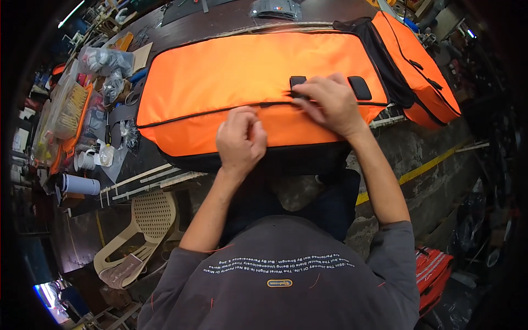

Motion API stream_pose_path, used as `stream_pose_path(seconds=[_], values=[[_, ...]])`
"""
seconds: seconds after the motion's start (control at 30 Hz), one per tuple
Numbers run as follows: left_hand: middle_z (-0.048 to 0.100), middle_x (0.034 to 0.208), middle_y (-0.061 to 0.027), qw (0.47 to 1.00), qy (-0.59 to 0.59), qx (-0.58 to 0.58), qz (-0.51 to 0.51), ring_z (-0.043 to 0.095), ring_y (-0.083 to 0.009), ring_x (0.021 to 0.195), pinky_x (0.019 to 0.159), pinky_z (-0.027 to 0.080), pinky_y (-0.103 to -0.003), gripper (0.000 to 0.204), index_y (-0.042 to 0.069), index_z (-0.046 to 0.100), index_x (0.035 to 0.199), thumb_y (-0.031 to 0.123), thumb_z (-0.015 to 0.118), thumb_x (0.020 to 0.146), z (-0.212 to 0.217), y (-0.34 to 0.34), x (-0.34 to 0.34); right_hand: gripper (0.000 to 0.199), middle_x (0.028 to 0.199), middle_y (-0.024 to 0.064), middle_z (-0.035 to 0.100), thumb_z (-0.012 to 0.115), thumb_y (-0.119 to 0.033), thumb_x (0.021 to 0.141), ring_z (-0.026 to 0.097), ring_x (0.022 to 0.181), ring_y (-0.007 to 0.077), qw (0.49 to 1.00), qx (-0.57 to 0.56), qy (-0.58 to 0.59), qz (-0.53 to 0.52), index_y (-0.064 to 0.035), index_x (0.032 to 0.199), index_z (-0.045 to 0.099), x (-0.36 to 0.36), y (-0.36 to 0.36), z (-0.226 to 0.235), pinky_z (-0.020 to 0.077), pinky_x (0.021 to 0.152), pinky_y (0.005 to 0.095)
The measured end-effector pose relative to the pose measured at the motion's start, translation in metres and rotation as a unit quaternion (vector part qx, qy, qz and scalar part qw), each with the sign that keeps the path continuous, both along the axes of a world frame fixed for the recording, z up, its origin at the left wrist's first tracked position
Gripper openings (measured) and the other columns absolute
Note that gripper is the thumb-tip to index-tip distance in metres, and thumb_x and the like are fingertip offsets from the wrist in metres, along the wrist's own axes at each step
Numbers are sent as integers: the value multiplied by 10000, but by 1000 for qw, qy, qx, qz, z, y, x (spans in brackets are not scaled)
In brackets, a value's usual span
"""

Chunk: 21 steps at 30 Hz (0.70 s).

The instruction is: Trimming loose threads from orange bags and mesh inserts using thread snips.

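A large orange bag (pixel 220 71) with black trim lies flat on the dark worktable (pixel 231 19). A black zipper line (pixel 187 114) runs along its front side. My left hand (pixel 240 140) is closed on the bag's front edge at the zipper, fingers pinched together. My right hand (pixel 329 104) presses on the orange fabric right next to it, fingertips at the zipper and just below a black strap tab (pixel 297 81). A second black tab (pixel 359 87) sits to the right of my right hand.
Clear plastic bags (pixel 104 60), a box of small parts (pixel 69 110), white tape rolls (pixel 85 159) and a white cylinder (pixel 80 185) crowd the table's left end. A beige plastic chair (pixel 144 223) stands below. An orange flap (pixel 415 66) hangs off the right.
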<state>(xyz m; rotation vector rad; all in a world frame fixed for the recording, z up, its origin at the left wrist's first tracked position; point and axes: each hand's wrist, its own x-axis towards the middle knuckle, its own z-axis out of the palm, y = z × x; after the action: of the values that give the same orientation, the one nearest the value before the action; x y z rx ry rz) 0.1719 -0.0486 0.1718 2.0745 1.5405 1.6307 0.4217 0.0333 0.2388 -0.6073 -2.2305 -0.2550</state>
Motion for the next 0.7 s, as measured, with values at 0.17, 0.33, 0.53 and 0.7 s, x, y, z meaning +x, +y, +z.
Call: stream_pose_path(seconds=[0.17,0.33,0.53,0.7], values=[[532,889,-136,994,-22,31,102,530,-298,792,735,463,-428,158,-4,562,923,77,528,1053,-7,-25,-95,299,961,43,724,875,-168,952,653,804,224,956,-61,151,-245,-102,1221,762,103,-31,-5,515,799,369],[678,1353,-227,928,173,56,325,643,-402,1265,1125,491,-487,102,-4,701,1009,76,754,973,-21,-56,-217,402,1281,59,715,849,-156,1032,654,1044,96,853,-89,415,-304,10,1347,661,193,-73,-36,529,867,233],[644,1530,-217,952,193,50,232,574,-415,1455,1256,400,-544,582,42,665,1492,107,770,923,2,-38,-159,209,860,-96,552,846,-191,1035,459,742,24,823,-148,412,-361,-67,1011,679,190,-100,-68,404,643,220],[545,1658,-191,951,251,-16,183,427,-437,1584,1308,244,-667,661,90,591,1581,305,773,983,-3,-6,-56,252,818,-79,588,876,-175,1001,473,706,19,820,-189,431,-325,-55,961,658,152,-99,-84,419,600,236]])
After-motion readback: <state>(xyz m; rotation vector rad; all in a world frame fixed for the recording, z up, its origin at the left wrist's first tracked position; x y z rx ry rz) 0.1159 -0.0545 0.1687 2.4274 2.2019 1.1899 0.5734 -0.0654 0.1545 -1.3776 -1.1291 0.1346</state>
